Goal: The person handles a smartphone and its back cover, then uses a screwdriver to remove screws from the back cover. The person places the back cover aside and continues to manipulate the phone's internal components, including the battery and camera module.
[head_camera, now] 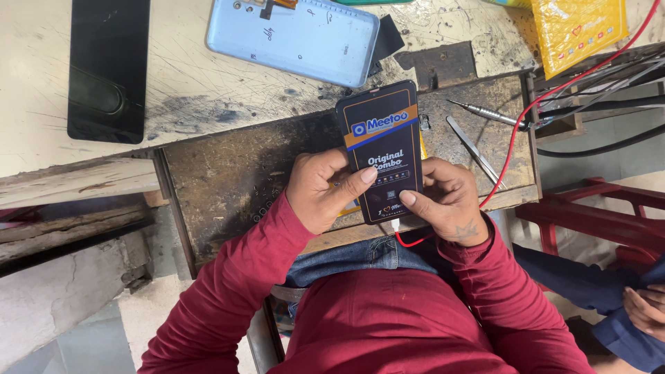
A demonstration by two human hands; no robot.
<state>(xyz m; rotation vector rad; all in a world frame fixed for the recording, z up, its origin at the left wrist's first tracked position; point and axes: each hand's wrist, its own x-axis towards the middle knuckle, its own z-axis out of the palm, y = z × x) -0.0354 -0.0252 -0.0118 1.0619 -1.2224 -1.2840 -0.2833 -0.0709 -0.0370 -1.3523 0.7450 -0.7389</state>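
Both hands grip dark rectangular phone display [383,149] over worn brown workbench [228,173]: left hand [320,190] clasps left edge, right hand [447,201] right edge, thumbs pressed on near face. Pale-blue phone back cover [294,38] lies far.

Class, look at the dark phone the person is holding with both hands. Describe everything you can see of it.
The phone is a flat, dark rectangle with rounded corners, its face covered by a dark printed film with a blue and orange band across it. It lies lengthwise away from the person, over the worn bench. The left hand grips its left edge, thumb on the face; the right hand holds the right edge, thumb on the face too. A red cable with a white plug enters its near end.
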